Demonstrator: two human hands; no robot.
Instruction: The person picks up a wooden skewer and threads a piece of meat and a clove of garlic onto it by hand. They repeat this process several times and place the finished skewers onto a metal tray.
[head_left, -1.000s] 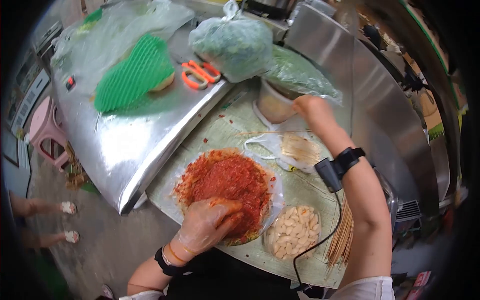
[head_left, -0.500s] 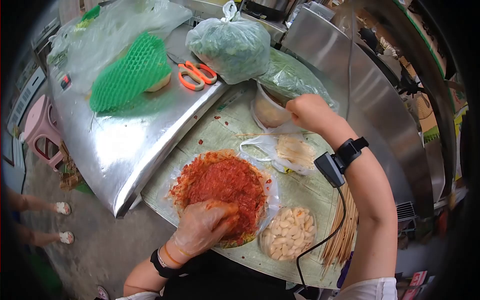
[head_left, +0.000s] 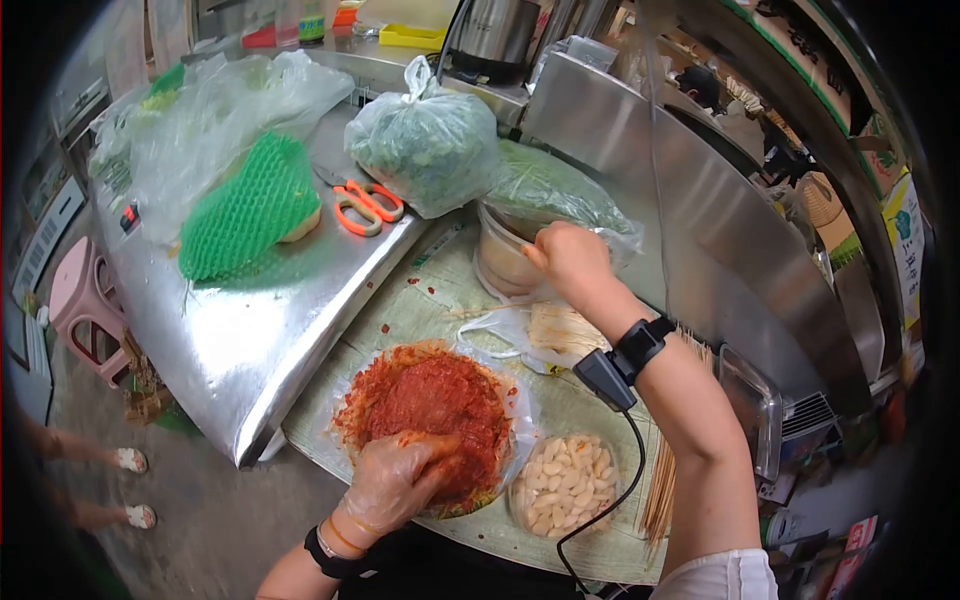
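Observation:
My left hand [head_left: 400,482], in a clear glove smeared with red, has its curled fingers in the red chili paste [head_left: 440,395] that fills a plastic-lined bowl; whether it grips anything cannot be made out. Bare and curled, my right hand [head_left: 570,258] is at the rim of a translucent tub [head_left: 503,262], its fingertips pointing towards the inside; what they hold, if anything, is hidden. Between the hands lies a white plastic bag with pale sticks [head_left: 568,330]. A clear container of peeled garlic cloves [head_left: 565,485] stands right of the bowl.
On the metal counter [head_left: 240,350] lie orange-handled scissors [head_left: 362,207], a green foam net [head_left: 250,205] and a bag of greens [head_left: 425,145]. Long skewers [head_left: 662,490] lie below my right forearm, with a cable nearby. Another person's legs [head_left: 85,450] show at the left.
The camera view has shifted, so the items sit differently in the frame. My right hand is now closer to the tub's rim. My left hand remains in the paste.

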